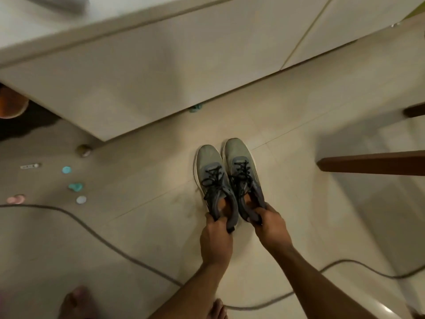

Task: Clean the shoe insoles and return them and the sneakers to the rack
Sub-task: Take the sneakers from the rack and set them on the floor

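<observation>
Over the tiled floor [142, 226], both sneakers held by the heels, one per hand.

Left hand [216, 238] has fingers clamped on the left sneaker [215, 183] heel, right hand [271, 226] same on the right sneaker [243, 171]. Orange insoles look to be sitting inside both. Looks like the carry step; next needs finding the rack, which isn't in view.

This is a room in a home. The floor [147, 238] is pale glossy tile, and a long white cabinet [161, 72] with plain flat doors stands on it. Left of the cabinet's near corner, small pastel plastic lids [74, 186] lie scattered on the tiles. A grey cable [110, 240] snakes across the floor in front of the cabinet, and a dark wooden furniture rail [372, 163] juts in to its right.
</observation>
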